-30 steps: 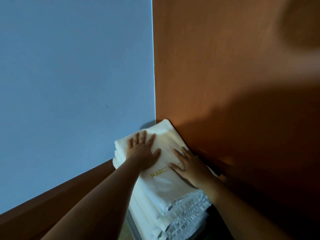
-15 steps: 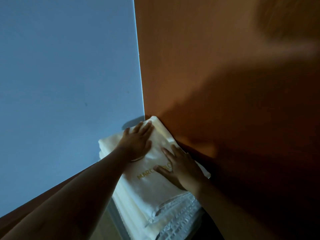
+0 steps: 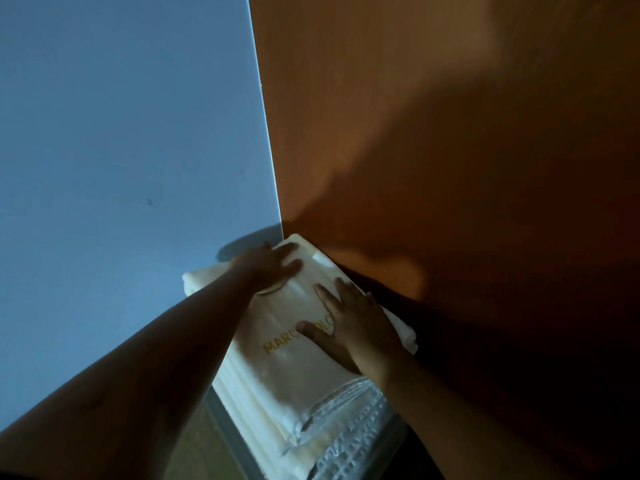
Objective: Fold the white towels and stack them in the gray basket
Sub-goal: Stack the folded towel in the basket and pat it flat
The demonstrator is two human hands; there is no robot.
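Left hand (image 3: 273,268) and right hand (image 3: 349,327), fingers straight, are pressing the top towel (image 3: 294,372) at lower centre; soft, light, floppy, likely wanting support under both ends

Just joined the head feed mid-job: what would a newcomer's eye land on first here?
Two hands press flat on a stack of folded white towels low in the centre: the left hand near its far corner, the right hand partly covering gold embroidered lettering. The stack is tucked into the corner where a pale blue wall meets an orange-brown wooden panel. A gray strip, probably the basket's rim, runs along its left side.
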